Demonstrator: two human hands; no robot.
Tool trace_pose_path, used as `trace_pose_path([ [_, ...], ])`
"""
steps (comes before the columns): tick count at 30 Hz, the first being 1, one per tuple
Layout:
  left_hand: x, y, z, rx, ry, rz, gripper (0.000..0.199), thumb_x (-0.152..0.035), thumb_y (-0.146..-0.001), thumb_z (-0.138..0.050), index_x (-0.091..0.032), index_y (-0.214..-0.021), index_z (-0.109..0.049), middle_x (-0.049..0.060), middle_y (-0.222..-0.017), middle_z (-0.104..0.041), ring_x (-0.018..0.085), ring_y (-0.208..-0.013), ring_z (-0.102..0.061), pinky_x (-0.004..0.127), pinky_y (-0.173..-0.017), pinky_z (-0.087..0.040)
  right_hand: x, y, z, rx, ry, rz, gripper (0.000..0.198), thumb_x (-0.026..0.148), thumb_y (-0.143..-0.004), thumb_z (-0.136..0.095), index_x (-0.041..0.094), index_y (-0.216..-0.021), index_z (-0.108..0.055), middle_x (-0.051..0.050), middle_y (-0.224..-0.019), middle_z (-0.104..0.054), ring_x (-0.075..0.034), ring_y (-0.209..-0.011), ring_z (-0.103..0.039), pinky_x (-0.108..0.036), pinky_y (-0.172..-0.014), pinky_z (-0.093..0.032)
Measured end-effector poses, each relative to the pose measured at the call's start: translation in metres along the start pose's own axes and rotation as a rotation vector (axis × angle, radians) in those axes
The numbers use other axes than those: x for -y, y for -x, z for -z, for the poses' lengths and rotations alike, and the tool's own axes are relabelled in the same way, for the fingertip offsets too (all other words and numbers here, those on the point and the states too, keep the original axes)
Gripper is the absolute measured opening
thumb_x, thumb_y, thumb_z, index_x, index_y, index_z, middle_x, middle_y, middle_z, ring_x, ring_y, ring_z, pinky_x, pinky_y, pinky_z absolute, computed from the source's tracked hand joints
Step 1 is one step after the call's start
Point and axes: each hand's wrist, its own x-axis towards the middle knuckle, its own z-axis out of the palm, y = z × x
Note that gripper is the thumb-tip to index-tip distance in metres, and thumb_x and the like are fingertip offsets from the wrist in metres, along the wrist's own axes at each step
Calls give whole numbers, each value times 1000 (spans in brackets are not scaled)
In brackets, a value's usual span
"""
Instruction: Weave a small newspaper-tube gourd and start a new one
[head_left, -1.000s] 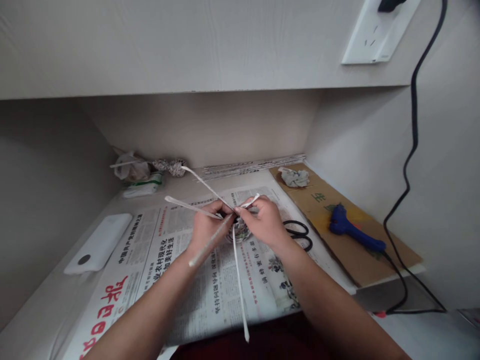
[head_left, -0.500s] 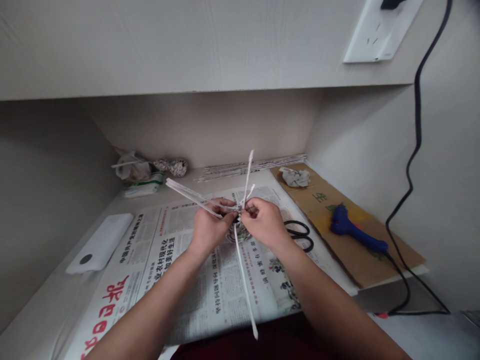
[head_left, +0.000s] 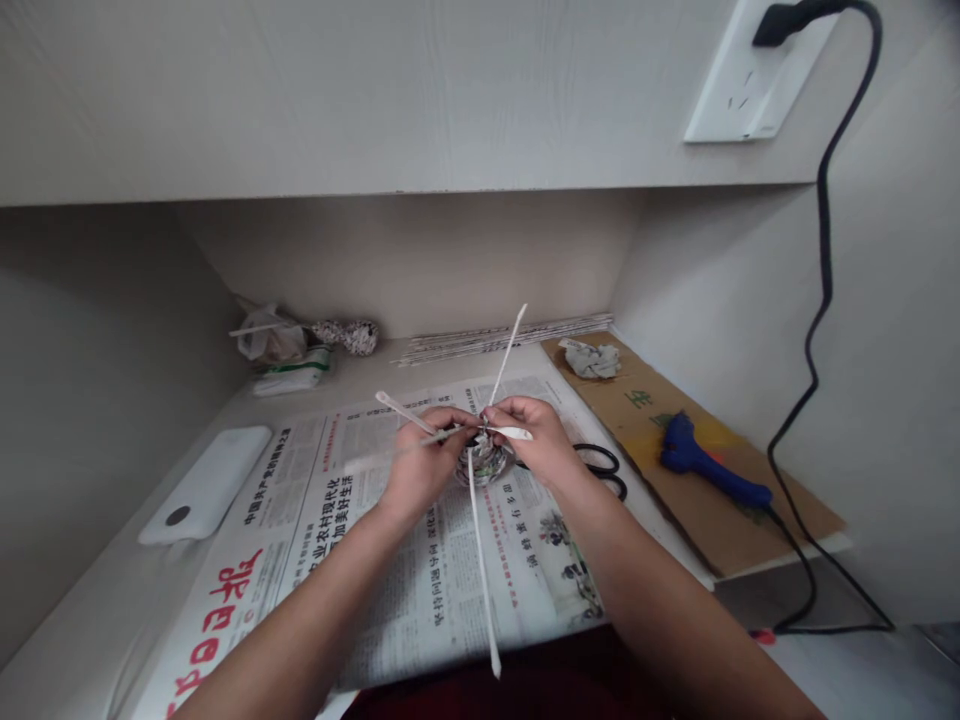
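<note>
A small round woven paper piece is held between my hands above the newspaper. White rolled paper strips stick out of it: an upper strip points away from me, and a long strip hangs toward me. My left hand pinches the left side of the piece, its fingers curled at the top, with a left strip and a blurred strip beside it. My right hand is closed at the top right of the piece, its fingertips on a short strip end. The fingertips partly hide the weave.
Newspaper covers the desk. Black-handled scissors lie right of my hands. A blue glue gun and crumpled cloth rest on cardboard. Paper rods lie behind; a white power bank is left.
The left strips have swung down and apart, one now blurred across my left hand. A short strip end has turned to lie over my right fingers. The upper strip leans further right.
</note>
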Motion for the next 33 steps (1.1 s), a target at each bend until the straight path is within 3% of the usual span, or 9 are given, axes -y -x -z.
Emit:
trace_pose_path([
  [7, 0, 0, 8, 71, -83, -222, 16, -14, -84, -57, -22, -86, -71, 3, -89, -71, 17, -87, -65, 29, -83, -49, 9, 3, 3, 65, -56, -23, 21, 36, -66, -74, 16, -68, -68, 1, -57, -61, -12, -52, -54, -25, -55, -40],
  [15, -12, 2, 12, 138, -109, -254, 16, -14, -84, -57, -22, -87, -71, 4, -88, -71, 17, -86, -66, 29, -82, -50, 13, 2, 8, 91, -146, -168, 23, 35, -59, -78, 16, -66, -68, 0, -58, -62, -12, -52, -54, -24, -50, -40],
  [21, -18, -1, 14, 214, -134, -280, 24, -10, -84, -52, -22, -87, -73, 6, -91, -72, 18, -87, -66, 32, -83, -51, 10, 5, 5, 41, 23, 18, 17, 35, -69, -71, 18, -68, -67, 2, -56, -61, -12, -53, -54, -24, -53, -41],
  [25, -16, -1, 12, 157, -181, -284, 23, -7, -79, -54, -22, -87, -71, 4, -90, -72, 18, -87, -66, 31, -83, -50, 9, 7, 2, -3, 109, 115, 14, 32, -71, -69, 18, -71, -68, -1, -68, -67, -15, -62, -61, -26, -60, -46],
  [31, -10, 1, 6, 53, -165, -95, 9, -12, -75, -59, -20, -78, -63, -1, -73, -67, 12, -64, -61, 23, -62, -48, 10, 12, 0, 16, 244, 250, 12, 31, -78, -64, 20, -76, -68, -2, -72, -68, -16, -67, -63, -26, -62, -47],
  [33, -10, 1, 5, 35, -124, -56, 10, -14, -73, -61, -19, -81, -61, -2, -74, -66, 12, -64, -61, 22, -61, -47, 9, 12, 0, 26, 268, 275, 12, 31, -79, -63, 20, -76, -68, -1, -72, -68, -16, -67, -62, -26, -61, -46],
])
